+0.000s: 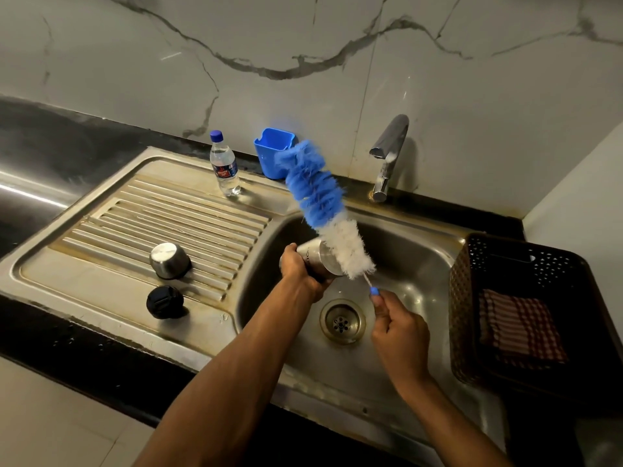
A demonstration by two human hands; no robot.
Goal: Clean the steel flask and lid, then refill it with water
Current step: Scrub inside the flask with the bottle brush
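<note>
My left hand grips the steel flask over the sink basin, tilted toward the right. My right hand pinches the blue-tipped wire handle of a long bottle brush. The brush has blue bristles at the far end and white bristles near the handle, and it passes in front of the flask's right end. A steel cup lid lies upside down on the ribbed drainboard. The black stopper sits in front of it.
A plastic water bottle stands at the drainboard's back edge beside a blue holder. The tap is at the back right with no water running. A dark basket holding a checked cloth sits right of the sink.
</note>
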